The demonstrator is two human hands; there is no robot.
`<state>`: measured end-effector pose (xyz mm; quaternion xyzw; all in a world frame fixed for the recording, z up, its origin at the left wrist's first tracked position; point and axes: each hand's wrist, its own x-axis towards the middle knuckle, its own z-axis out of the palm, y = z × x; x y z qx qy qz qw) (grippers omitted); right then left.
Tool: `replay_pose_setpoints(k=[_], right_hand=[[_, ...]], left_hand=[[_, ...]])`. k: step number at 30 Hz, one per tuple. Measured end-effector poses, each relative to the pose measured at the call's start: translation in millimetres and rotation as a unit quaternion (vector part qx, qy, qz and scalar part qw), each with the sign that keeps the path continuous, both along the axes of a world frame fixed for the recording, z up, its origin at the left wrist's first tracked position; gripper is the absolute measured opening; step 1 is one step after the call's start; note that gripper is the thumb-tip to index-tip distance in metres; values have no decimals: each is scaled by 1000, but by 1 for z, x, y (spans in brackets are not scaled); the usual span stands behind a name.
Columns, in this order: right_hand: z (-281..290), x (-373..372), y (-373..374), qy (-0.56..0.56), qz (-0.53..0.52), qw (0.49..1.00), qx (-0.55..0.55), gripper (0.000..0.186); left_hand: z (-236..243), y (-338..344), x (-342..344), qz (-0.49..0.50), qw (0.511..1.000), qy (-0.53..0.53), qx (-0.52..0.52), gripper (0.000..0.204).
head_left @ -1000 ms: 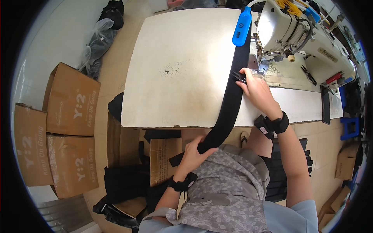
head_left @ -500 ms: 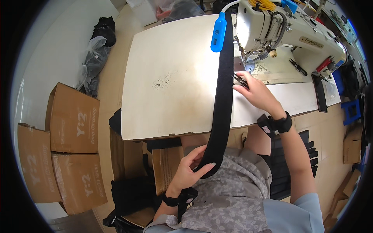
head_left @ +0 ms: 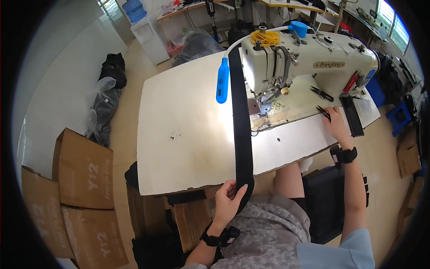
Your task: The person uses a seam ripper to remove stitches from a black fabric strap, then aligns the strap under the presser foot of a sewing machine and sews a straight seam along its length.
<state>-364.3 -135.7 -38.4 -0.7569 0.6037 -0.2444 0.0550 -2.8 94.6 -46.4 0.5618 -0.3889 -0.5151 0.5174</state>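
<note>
A long black fabric strip (head_left: 242,112) runs along the white table (head_left: 188,134) beside the sewing machine (head_left: 322,62) and drops over the front edge. My left hand (head_left: 227,204) is closed around its near end, thumb on top, just off that edge. At the right of the tabletop my right hand (head_left: 338,127) has its fingers around small black thread snips (head_left: 323,112), blades pointing toward the machine. A second pair of black snips (head_left: 322,93) lies a little farther back on the machine bed. The strip's far end passes behind the blue lamp (head_left: 222,83).
A dark rectangular tray (head_left: 352,116) lies at the table's right end. Yellow cord (head_left: 265,39) is coiled on the machine. Cardboard boxes (head_left: 85,170) are stacked at left, near bagged black goods (head_left: 106,103). A blue stool (head_left: 398,117) stands at right.
My right hand has carried the snips from beside the strip to the table's right side. My left hand still grips the strip. The view has tilted up, showing more of the room.
</note>
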Motion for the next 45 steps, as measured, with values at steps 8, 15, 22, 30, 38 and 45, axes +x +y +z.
replay_pose_setpoints(k=[8, 15, 22, 30, 38, 45], right_hand=[[45, 79, 58, -58, 152, 987, 2, 33], [42, 187, 155, -337, 275, 827, 357, 40], [17, 201, 168, -539, 215, 736, 348, 53], [21, 198, 171, -567, 177, 695, 406, 39], [46, 165, 122, -562, 191, 742, 311, 23], [114, 118, 91, -233, 430, 775, 400, 27]], left_hand=[[-4, 4, 2, -19, 997, 69, 18, 13], [20, 7, -27, 35, 991, 114, -59, 14], [25, 8, -32, 67, 990, 101, -66, 14], [19, 8, -41, 85, 988, 90, -87, 12], [45, -17, -36, 27, 989, -24, -143, 16], [94, -64, 9, -144, 793, -483, -342, 47]])
